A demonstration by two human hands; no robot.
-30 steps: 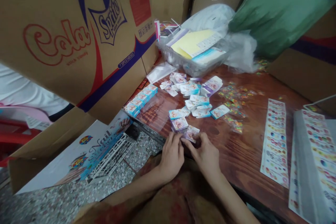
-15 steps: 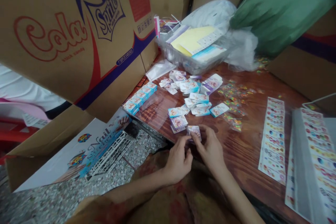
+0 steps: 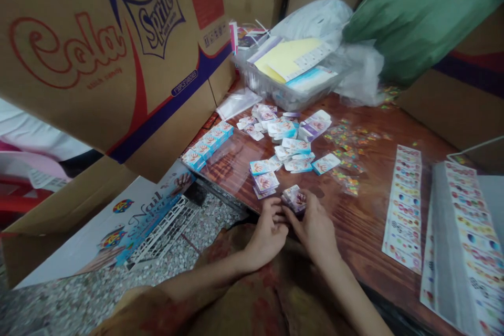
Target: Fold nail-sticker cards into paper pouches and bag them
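At the near table edge, a small purple-and-white printed box point(image 3: 295, 198) is between the thumb and fingers of my right hand point(image 3: 319, 228). It lies tilted, and a second one seems to overlap it at its left. My left hand point(image 3: 265, 233) is beside it with fingers curled in; whatever they pinch, if anything, is too small to make out. Just left of the boxes sits a short stack of purple printed boxes point(image 3: 266, 182). Beyond it lies a loose pile of flat blue-and-white boxes point(image 3: 297, 155).
A row of filled blue boxes point(image 3: 208, 146) lines the table's left edge. Small colourful packets point(image 3: 348, 160) are scattered right of the pile. Sticker sheets point(image 3: 403, 205) lie at the right. A clear plastic basket point(image 3: 271, 81) stands behind. A large carton point(image 3: 157, 79) rises at the left.
The small purple box by my right hand has turned and now lies tilted, with another seeming to overlap it. My right fingers have shifted around it. The view has moved slightly.
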